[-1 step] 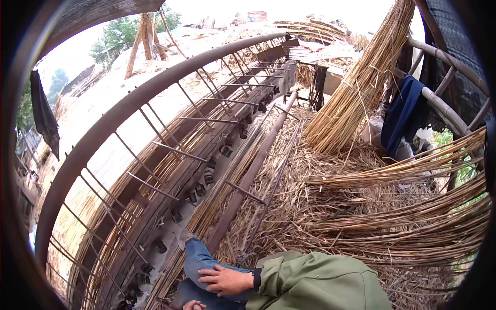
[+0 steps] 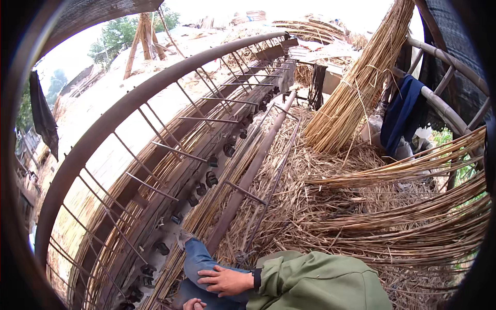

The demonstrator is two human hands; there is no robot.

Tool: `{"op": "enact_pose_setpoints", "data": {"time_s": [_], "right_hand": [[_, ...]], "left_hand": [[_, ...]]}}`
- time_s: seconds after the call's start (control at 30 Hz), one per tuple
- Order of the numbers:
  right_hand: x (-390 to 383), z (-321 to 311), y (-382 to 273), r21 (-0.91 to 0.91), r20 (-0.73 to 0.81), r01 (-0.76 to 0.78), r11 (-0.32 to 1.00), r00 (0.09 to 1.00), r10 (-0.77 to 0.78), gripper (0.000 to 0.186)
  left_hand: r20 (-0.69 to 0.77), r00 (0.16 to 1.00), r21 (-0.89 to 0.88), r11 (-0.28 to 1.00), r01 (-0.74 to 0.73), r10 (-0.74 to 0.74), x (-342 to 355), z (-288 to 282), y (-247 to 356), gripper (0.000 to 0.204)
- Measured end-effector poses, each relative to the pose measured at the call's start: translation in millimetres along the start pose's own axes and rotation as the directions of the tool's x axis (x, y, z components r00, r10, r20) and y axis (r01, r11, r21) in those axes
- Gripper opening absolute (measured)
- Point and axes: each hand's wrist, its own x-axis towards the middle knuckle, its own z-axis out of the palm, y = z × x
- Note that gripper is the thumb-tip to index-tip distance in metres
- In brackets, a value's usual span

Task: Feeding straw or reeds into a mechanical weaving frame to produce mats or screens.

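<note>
My right hand [image 2: 225, 281] comes out of a green sleeve [image 2: 315, 284] and lies flat on my leg in blue jeans [image 2: 196, 261], fingers spread, holding nothing. Only a small part of my left hand [image 2: 194, 305] shows at the bottom edge, by the same leg; its fingers are hidden. Just ahead of my foot runs a long rusty metal bar [image 2: 248, 175]. Left of it stretches a weaving frame [image 2: 129, 106] with thin cross rods and a row of dark weights [image 2: 211, 179] over laid reeds.
Loose straw [image 2: 310, 206] covers the ground on the right, with long reed bundles [image 2: 413, 217] lying across it. A tall reed sheaf [image 2: 356, 88] leans upright at the back. A blue cloth [image 2: 403, 113] hangs on a bamboo rail [image 2: 444, 111]. A dark cloth [image 2: 41, 116] hangs far left.
</note>
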Motion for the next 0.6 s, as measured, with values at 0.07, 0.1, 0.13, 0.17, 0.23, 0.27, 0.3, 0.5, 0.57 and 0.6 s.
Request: {"op": "enact_pose_setpoints", "data": {"time_s": [0.07, 0.1, 0.13, 0.17, 0.23, 0.27, 0.3, 0.5, 0.57, 0.6], "right_hand": [[-1, -4, 2, 0.01, -0.021, 0.048, 0.999, 0.999, -0.048, 0.043], [-1, -4, -1, -0.017, -0.037, 0.052, 0.998, 0.998, -0.053, 0.046], [-1, -7, -2, -0.013, -0.038, 0.044, 0.999, 0.998, -0.044, 0.046], [-1, -14, -3, -0.019, -0.053, 0.045, 0.999, 0.998, -0.046, 0.047], [-3, -19, -6, -0.038, -0.093, 0.049, 0.998, 0.994, -0.053, 0.048], [-5, -21, -6, -0.043, -0.099, 0.038, 0.998, 0.994, -0.042, 0.048], [-7, -24, -7, -0.049, -0.138, 0.051, 0.997, 0.989, -0.057, 0.047], [-17, -41, -21, -0.081, -0.222, 0.08, 0.994, 0.97, -0.096, 0.04], [-25, -43, -21, -0.072, -0.297, 0.073, 0.995, 0.95, -0.091, 0.034], [-27, -45, -25, -0.06, -0.315, 0.029, 0.998, 0.948, -0.047, 0.034]], "left_hand": [[0.085, 0.975, 0.038, 0.977, -0.211, 0.208, 20, 11, 22, 0.016], [0.093, 0.975, 0.038, 0.978, -0.207, 0.203, 26, 14, 26, 0.016], [0.093, 0.955, 0.026, 0.958, -0.287, 0.283, 33, 19, 29, 0.016], [0.092, 0.927, 0.01, 0.931, -0.366, 0.364, 38, 22, 31, 0.015], [0.11, 0.931, -0.047, 0.937, -0.346, 0.349, 39, 26, 36, 0.015], [0.121, 0.933, -0.103, 0.939, -0.328, 0.339, 39, 28, 39, 0.014], [0.137, 0.932, -0.128, 0.939, -0.318, 0.334, 38, 29, 40, 0.014], [0.199, 0.951, -0.195, 0.96, -0.201, 0.239, 27, 26, 32, 0.016], [0.224, 0.951, -0.145, 0.972, -0.182, 0.212, 29, 27, 42, 0.018], [0.282, 0.873, 0.022, 0.907, -0.42, 0.397, 28, 25, 38, 0.019]]}}
